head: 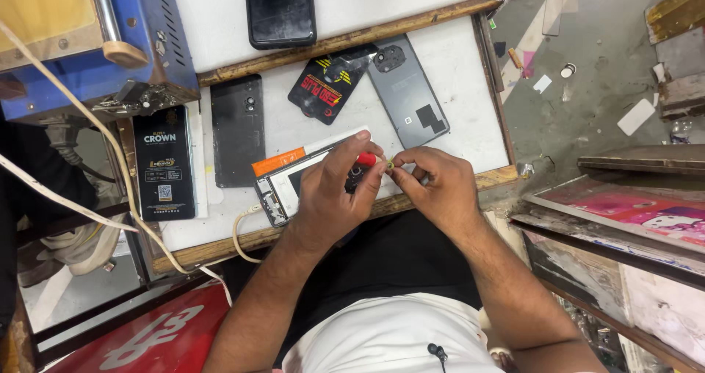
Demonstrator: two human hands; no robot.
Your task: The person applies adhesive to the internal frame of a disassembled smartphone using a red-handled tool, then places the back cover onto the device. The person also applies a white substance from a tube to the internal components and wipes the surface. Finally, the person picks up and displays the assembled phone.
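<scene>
Two hands meet over the front edge of the bench (470,87). Left hand (334,197) is curled around a small red-and-black tool (361,169), fingers closed on it, red end poking out by the thumb. Right hand (433,182) pinches a tiny yellowish bit (391,165) between thumb and forefinger, other fingers tucked in; the bit sits right at the tool's red tip, touching or nearly, too small to tell which. Both are above an opened phone (283,189) lying near the front edge, mostly hidden under the left hand.

Doing it well, as a judgement: keep both wrists braced on the front edge, hold the bit square to the tip, keep the pinch light so it doesn't flick off, and work over the bench rather than past its edge, since a dropped bit would be lost on the littered floor (587,57).

Around: grey back cover (407,90) toward the right rear, black pouch (330,83) touching it, dark panel (237,131) mid-bench, black box (164,164) at the left edge, another phone (280,9) on the rear shelf, blue machine (95,42) at the rear left corner. A white cable (239,233) loops off the front edge just beside the left wrist, could snag it. Nothing lies between the hands.
</scene>
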